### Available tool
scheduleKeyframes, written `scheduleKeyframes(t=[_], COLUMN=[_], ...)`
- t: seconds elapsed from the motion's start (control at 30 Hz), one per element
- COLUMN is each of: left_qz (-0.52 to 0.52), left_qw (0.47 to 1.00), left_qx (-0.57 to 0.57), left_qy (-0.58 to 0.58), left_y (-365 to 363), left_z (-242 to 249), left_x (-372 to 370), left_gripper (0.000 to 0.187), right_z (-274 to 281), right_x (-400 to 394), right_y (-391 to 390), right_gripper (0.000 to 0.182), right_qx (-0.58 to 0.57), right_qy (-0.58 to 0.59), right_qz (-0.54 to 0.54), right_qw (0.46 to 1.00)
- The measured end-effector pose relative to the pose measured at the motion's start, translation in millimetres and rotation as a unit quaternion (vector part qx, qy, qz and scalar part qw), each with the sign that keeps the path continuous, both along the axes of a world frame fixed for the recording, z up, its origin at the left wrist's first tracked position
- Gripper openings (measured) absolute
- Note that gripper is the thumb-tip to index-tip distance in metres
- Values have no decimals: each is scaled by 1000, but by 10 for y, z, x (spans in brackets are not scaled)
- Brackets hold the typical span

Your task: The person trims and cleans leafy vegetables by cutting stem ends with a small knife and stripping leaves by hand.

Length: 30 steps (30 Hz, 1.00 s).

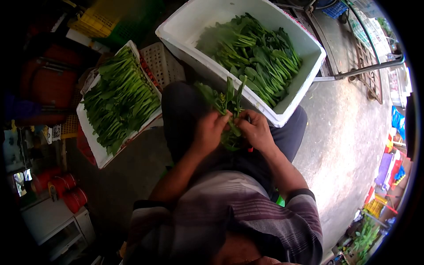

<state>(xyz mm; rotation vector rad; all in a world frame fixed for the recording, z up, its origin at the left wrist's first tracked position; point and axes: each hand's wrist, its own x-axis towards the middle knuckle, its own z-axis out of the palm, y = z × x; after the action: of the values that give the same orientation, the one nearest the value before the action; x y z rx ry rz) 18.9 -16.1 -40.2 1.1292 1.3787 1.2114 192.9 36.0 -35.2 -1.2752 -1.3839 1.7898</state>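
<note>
My left hand is closed on leafy green stalks with small yellow buds, held above my lap. Close beside it, my right hand pinches the same greens from the other side. A small red bit shows below my right hand; what it belongs to is hidden. More greens hang or lie beneath my fingers, partly covered. Beyond my knees, a white foam box holds a loose heap of leafy greens. To the left, a shallow white box is filled with greens laid in neat rows.
A pale perforated crate stands between the two boxes. Yellow crates are at upper left. Red buckets sit near a white cabinet at lower left. A metal trolley frame stands on the concrete floor at right.
</note>
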Motion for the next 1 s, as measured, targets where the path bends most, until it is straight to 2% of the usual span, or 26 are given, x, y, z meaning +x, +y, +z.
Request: scheduleKeyframes(t=[0.17, 0.27, 0.37, 0.43, 0.53, 0.63, 0.73, 0.77, 0.87, 0.9, 1.0], left_qz=[-70, -129, -172, -224, -256, -284, -323, -330, -357, -367, -380], left_qw=[996, 986, 964, 959, 950, 945, 933, 928, 914, 909, 905], left_qx=[-32, -92, -94, -82, -96, -101, -103, -107, -129, -139, -119], left_qy=[-45, -55, -180, -155, -148, -124, -126, -138, -143, -140, -148], left_y=[0, 9, -8, -28, -37, -12, -17, -18, -12, -13, -24], left_z=[-134, -214, -170, -53, -2, 55, 42, 13, 30, 40, 32], left_x=[-96, -203, -240, -254, -284, -339, -383, -395, -400, -395, -399], left_gripper=[24, 25, 23, 23, 23, 23, 22, 22, 24, 25, 24], right_z=[-167, -195, -200, -223, -319, -344, 76, 78, 80, 103, 220], right_x=[64, 58, 39, 58, 152, 258, 326, 437, 542, 544, 455], right_y=[-32, -88, -93, -44, -64, -46, 18, 74, 204, 258, 254], right_gripper=[13, 16, 18, 18, 21, 31, 45, 57, 60, 61, 51], right_qx=[-26, -45, -82, -72, 39, 169, 53, -38, -72, -70, -98], right_qy=[-6, 0, 19, -8, -93, -164, -38, 0, 144, 121, 101], right_qz=[27, 16, 8, 22, 137, 175, 87, 100, 117, 141, 139], right_qw=[999, 999, 996, 997, 985, 956, 994, 994, 980, 980, 980])
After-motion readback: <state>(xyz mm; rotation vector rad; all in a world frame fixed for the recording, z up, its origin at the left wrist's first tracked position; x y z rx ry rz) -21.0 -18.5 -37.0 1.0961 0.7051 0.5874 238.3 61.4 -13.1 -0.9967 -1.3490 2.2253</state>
